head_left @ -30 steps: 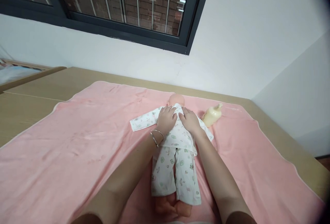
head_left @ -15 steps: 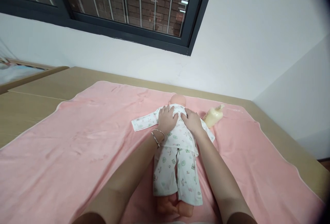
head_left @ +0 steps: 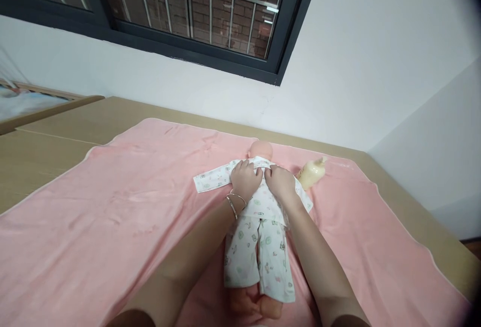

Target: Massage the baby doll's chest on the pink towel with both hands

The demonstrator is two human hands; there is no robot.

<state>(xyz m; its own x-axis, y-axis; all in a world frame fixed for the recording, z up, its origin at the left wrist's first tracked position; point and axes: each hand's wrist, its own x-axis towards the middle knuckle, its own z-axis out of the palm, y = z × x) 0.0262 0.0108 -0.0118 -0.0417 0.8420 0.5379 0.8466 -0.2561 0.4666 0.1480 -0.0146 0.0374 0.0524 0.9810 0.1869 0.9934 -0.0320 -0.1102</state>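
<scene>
A baby doll point(head_left: 260, 150) in a white patterned top point(head_left: 263, 201) and matching trousers point(head_left: 243, 254) lies stretched out, its head away from me and bare feet nearest. No face shows on it. Across the upper body, my left hand point(head_left: 246, 177) rests at the left shoulder with fingers curled into the top's cloth. My right hand point(head_left: 280, 181) mirrors it on the right side, its fingers bent as well. The cloth is creased between the two thumbs. The fingertips are partly hidden. A metal bangle point(head_left: 236, 201) circles my left wrist.
Beneath the doll spreads a pink blanket point(head_left: 131, 191) on a wooden tabletop point(head_left: 56, 121). A pale yellow pump bottle point(head_left: 312, 172) lies beside the doll's right-hand sleeve. Behind are a white wall point(head_left: 225, 101) and a dark-framed window point(head_left: 206, 53).
My fingers, flatter and more spread before, have curled in, and the top has bunched slightly between my hands. The view has shifted a little.
</scene>
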